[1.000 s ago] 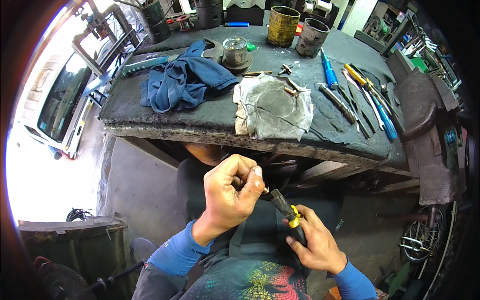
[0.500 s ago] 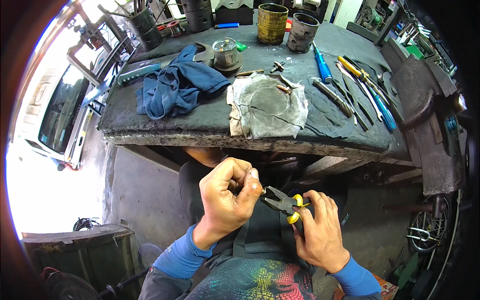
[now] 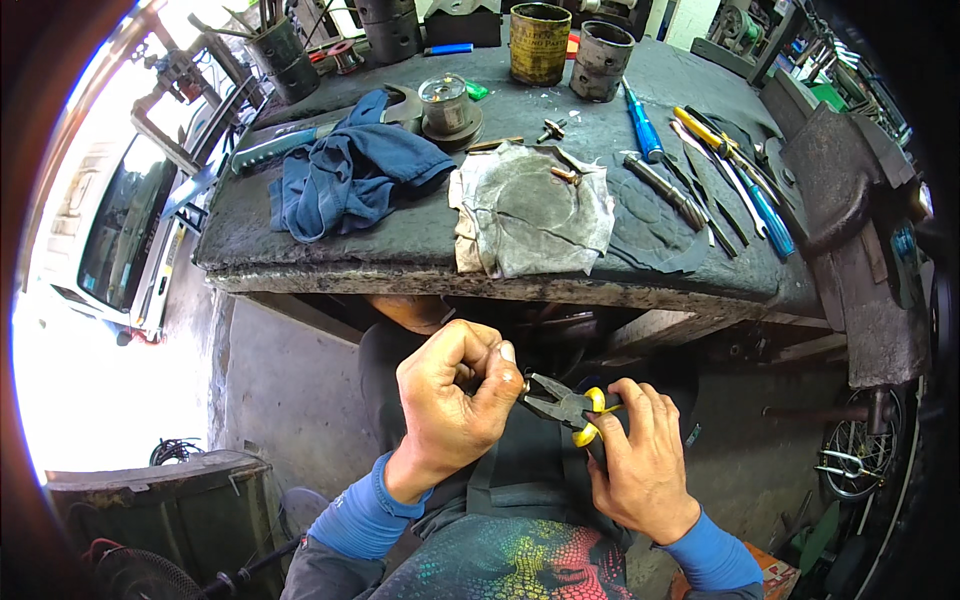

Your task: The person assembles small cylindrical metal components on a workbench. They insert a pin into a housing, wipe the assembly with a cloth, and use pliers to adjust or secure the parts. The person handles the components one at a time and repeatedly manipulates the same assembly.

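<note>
Pliers [image 3: 562, 405] with yellow-tipped handles sit in the right hand [image 3: 640, 462], whose fingers are wrapped around the handles below the front edge of the desk [image 3: 420, 245]. The dark nose of the pliers points left, toward the left hand [image 3: 452, 400]. That hand is curled into a loose fist, thumb and fingertips pinched together on a small piece right at the tip of the pliers; the piece is too small and too hidden by the fingers to tell what it is. Both hands are close together, held over the person's lap, with blue sleeves showing at the wrists.

Above them the desk carries a dark, worn top. A blue rag [image 3: 345, 175] lies crumpled toward its left, with a blue-handled tool [image 3: 275, 150] partly under it. Just beside the rag, in the middle, a grey cloth [image 3: 530, 210] is spread near the front edge, with a small coppery part lying on it. Behind the cloth stands a round metal spool [image 3: 447, 105]. Further back are a rusty yellowish can [image 3: 540, 42] and a grey metal cylinder [image 3: 605, 60], side by side. To the right lie several screwdrivers [image 3: 700, 160] with blue and yellow handles, roughly parallel. A heavy vise [image 3: 835, 175] is at the right end of the desk. A white vehicle [image 3: 120, 230] is seen beyond the left edge.
</note>
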`<state>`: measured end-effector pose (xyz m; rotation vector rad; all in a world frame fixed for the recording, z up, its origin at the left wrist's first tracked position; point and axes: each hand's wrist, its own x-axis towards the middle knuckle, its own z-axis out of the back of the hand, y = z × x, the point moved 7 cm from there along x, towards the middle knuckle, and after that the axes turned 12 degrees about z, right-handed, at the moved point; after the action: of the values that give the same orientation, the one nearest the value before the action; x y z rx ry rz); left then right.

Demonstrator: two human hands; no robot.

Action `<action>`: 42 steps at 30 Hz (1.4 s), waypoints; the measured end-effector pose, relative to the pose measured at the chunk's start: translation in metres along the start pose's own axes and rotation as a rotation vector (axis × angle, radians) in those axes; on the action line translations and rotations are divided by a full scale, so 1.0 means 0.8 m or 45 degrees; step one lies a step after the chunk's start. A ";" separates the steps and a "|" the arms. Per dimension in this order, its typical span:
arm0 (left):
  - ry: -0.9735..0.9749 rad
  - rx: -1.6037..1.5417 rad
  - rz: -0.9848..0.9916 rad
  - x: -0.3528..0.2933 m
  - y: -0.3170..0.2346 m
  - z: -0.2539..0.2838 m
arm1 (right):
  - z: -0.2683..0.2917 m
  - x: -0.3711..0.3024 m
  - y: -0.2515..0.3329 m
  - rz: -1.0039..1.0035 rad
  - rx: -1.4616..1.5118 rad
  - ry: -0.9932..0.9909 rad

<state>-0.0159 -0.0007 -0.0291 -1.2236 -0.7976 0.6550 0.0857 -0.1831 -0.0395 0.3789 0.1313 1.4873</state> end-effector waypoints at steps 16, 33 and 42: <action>0.473 -0.234 -0.127 0.014 0.004 -0.010 | -0.086 -0.061 0.042 -0.443 3.036 0.409; 0.124 -0.215 0.105 0.007 0.017 -0.007 | -0.004 -0.012 0.009 -0.118 0.082 0.039; 0.145 -0.172 0.116 0.006 0.016 -0.014 | 0.000 -0.007 0.008 -0.102 0.093 0.047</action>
<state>-0.0040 -0.0005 -0.0423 -1.4145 -0.7030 0.6068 0.0791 -0.1888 -0.0379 0.4008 0.2280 1.4137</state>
